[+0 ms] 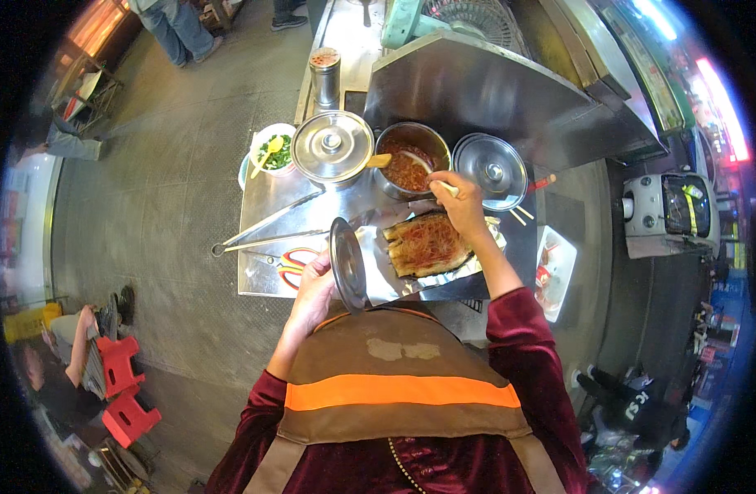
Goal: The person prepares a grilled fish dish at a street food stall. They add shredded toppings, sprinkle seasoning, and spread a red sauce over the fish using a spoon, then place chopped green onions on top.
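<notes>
My right hand (459,200) grips the pale handle of a spoon (422,162), whose other end is in the red chunky sauce (406,170) of a steel pot (443,143). In my left hand (315,287) a round metal lid (348,265) is held on edge, tilted up. Between the hands a browned, grilled food with thin strands on top (428,244) lies on aluminium foil (378,272). Left of the open pot stands a second pot under a steel lid (331,145), a wooden handle (379,161) sticking out. More lids (490,170) are stacked on the right.
Tongs (273,219) and red-yellow scissors (291,265) lie on the steel table's left part. Behind are a bowl of chopped greens (278,151), a shaker (325,77) and a steel guard (477,92). A white tray (556,275) is at right. Other people are around.
</notes>
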`<action>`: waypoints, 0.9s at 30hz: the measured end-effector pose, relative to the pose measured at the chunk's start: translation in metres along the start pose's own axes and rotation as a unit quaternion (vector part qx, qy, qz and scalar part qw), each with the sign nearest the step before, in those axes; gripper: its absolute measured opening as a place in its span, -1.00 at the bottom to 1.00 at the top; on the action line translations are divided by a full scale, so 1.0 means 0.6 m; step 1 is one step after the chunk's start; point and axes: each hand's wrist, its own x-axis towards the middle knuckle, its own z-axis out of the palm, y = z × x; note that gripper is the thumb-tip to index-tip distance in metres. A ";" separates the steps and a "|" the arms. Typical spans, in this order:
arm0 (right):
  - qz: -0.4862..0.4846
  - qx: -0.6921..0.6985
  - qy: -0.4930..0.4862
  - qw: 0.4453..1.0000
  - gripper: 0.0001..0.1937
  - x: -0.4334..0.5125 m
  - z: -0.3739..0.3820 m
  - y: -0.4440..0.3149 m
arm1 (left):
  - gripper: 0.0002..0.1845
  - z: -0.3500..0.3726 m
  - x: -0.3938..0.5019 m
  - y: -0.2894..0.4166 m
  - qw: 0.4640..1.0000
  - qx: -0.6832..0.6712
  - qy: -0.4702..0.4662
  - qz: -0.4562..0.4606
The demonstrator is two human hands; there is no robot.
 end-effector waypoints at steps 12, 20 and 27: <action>0.167 0.229 0.096 0.954 -0.84 -0.022 0.008 0.011 | -0.69 -0.035 0.023 0.009 0.998 0.050 -0.029 -0.001; 0.222 0.389 0.203 0.871 -0.85 -0.054 -0.001 0.024 | -0.69 -0.011 -0.028 -0.004 0.998 0.015 0.056 0.023; 0.179 0.461 0.204 0.845 -0.84 -0.102 -0.052 0.037 | -0.77 0.026 -0.062 -0.016 0.996 0.026 0.087 0.021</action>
